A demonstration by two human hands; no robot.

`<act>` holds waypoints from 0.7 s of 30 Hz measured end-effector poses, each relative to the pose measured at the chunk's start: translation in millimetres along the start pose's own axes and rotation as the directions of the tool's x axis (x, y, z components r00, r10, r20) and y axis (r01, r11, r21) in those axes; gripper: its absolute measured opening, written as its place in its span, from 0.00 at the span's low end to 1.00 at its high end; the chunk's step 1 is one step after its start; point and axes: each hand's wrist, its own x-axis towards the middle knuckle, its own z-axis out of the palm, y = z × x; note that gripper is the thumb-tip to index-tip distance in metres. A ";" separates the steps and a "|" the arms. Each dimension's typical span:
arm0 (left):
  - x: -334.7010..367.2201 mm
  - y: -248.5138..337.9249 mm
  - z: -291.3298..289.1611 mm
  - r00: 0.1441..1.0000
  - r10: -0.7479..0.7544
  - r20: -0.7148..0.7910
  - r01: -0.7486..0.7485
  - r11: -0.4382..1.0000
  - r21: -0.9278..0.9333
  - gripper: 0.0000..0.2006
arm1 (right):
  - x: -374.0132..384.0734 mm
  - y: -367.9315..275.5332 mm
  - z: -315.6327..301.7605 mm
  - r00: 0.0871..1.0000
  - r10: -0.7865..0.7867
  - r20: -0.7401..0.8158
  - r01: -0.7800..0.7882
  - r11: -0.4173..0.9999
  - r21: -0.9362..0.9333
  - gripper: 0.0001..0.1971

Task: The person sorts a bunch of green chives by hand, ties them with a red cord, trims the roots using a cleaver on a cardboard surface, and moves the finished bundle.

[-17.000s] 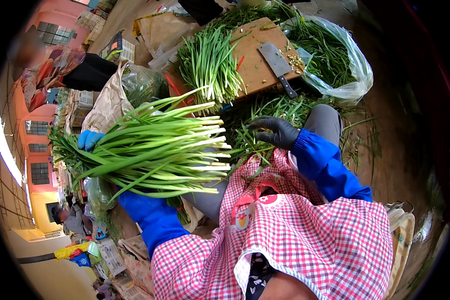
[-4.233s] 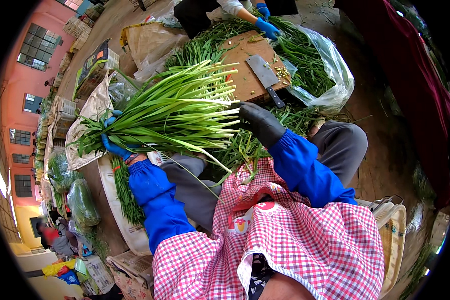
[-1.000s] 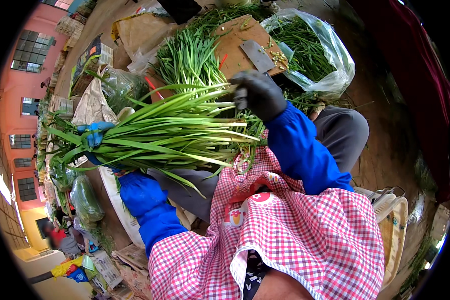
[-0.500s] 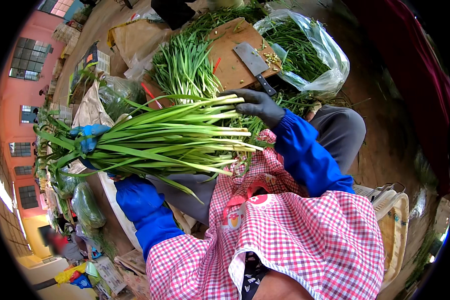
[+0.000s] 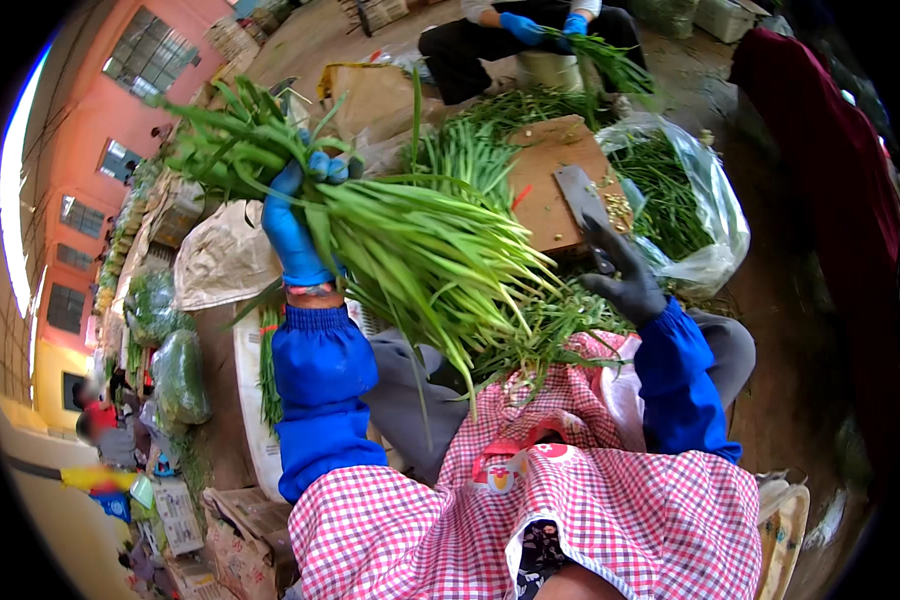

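Holding a sheaf of greens (image 5: 420, 235) left of center, hiding part of it behind the left hand (image 5: 288, 200)

Carries the sheaf slantwise, from leafy tops at upper left of the frame down to pale stalk ends near the center. Closes the left grip around the leafy part; buries some fingertips among the leaves, too covered to trace. Parts fingers and thumb of the dark-gloved right hand (image 5: 630, 285), right of center, with nothing seen between them. Hides the handle of the cleaver (image 5: 578, 195) behind that hand, leaving just the blade in sight on the brown board (image 5: 550, 150); cannot tell whether touching the handle or apart.

Beside the blade, pale chopped bits (image 5: 616, 208), too small to make out singly. Behind the sheaf, a second pile of greens (image 5: 475, 160), covered along its lower part. Farther right, a clear plastic bag (image 5: 725, 225) with more greens inside, lower layers out of sight. At the top edge, a co-worker's blue-gloved hands (image 5: 523, 28) with a smaller bunch (image 5: 610, 62), upper body mostly cut off. At far left, other people (image 5: 105, 430), small and blurred.
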 end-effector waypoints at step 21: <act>15.6 -128.0 186.2 0.795 -0.358 0.490 0.054 0.846 0.530 0.25 | 76.9 -28.7 0.4 0.847 -0.119 -0.518 0.390 0.803 0.451 0.17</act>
